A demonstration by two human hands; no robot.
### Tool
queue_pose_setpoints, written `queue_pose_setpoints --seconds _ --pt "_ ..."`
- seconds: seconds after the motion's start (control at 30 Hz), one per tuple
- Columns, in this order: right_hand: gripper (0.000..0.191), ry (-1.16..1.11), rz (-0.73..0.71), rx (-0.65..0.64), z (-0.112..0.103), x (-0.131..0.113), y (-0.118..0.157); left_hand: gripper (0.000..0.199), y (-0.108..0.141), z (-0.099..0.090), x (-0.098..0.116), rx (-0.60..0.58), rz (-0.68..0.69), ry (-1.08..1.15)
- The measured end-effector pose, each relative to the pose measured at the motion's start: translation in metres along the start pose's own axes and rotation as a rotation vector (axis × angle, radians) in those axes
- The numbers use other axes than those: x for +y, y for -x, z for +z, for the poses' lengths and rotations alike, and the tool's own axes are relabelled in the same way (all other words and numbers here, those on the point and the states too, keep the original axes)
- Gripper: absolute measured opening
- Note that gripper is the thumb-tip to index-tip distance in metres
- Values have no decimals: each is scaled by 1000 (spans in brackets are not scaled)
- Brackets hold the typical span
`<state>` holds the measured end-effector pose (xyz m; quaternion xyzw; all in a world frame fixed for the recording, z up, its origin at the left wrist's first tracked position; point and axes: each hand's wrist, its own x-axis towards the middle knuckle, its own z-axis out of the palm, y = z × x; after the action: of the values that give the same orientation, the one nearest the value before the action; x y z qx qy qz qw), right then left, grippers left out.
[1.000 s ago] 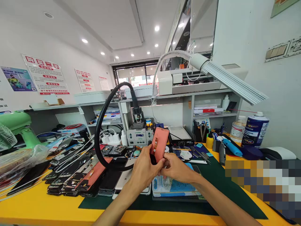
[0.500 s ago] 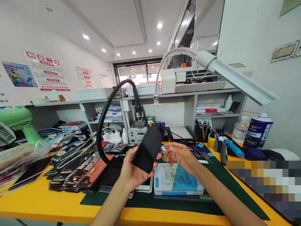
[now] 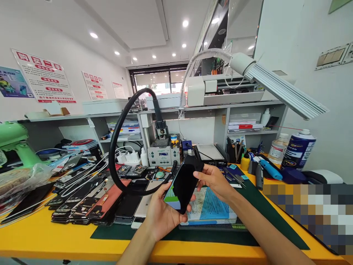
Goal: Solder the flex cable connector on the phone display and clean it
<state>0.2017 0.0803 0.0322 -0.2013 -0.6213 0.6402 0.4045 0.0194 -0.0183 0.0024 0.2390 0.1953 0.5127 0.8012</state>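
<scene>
A dark phone [image 3: 184, 186] is tilted above the bench, wrapped along its lower part by my left hand [image 3: 165, 213]. Thumb and fingers of that hand sit on opposite edges. My right hand [image 3: 213, 182] grips the phone's upper right edge, with the thumb towards its front face. A green and pale patch shows along the phone's lower left; I cannot tell whether it is a reflection or a lit display. Under the hands lies a blue-and-white flat pack [image 3: 217, 208] on a green mat [image 3: 264, 221].
Stacked phone parts [image 3: 88, 202] and a silver phone [image 3: 143, 206] lie left. A black hose [image 3: 111, 147] arches from the rework station [image 3: 163, 154]. Tweezers [image 3: 235, 178], a blue spray can [image 3: 298, 151] and a clear bottle [image 3: 278, 149] are right. A lamp [image 3: 286, 88] hangs above.
My right hand has closed onto the phone's upper right edge. The phone has moved slightly down and right and turned, and a green patch now shows on it. The view has shifted a little.
</scene>
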Motion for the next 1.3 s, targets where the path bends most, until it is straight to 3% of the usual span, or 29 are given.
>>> queue_pose_setpoints --seconds 0.23,0.4,0.6,0.73,0.93,1.07,1.17,1.3 --pt "36 32 -16 -2 8 1 2 54 1 2 0 12 31 34" --pt "58 69 -37 -8 15 11 2 50 -2 5 -2 5 51 34" --pt "39 81 -46 138 5 11 -5 54 -2 6 -10 -2 5 42" --pt "38 67 -58 240 -5 8 -8 56 0 5 -11 11 -28 49" --pt "51 69 -49 260 -7 8 -9 57 1 5 -8 32 -46 60" --pt "44 96 -83 239 -5 6 -8 57 1 7 -7 40 -34 56" --pt "65 139 -104 207 -3 7 -7 57 1 7 -9 41 -27 37" --pt "43 172 -114 207 -5 10 -9 56 1 6 -9 48 -36 -1"
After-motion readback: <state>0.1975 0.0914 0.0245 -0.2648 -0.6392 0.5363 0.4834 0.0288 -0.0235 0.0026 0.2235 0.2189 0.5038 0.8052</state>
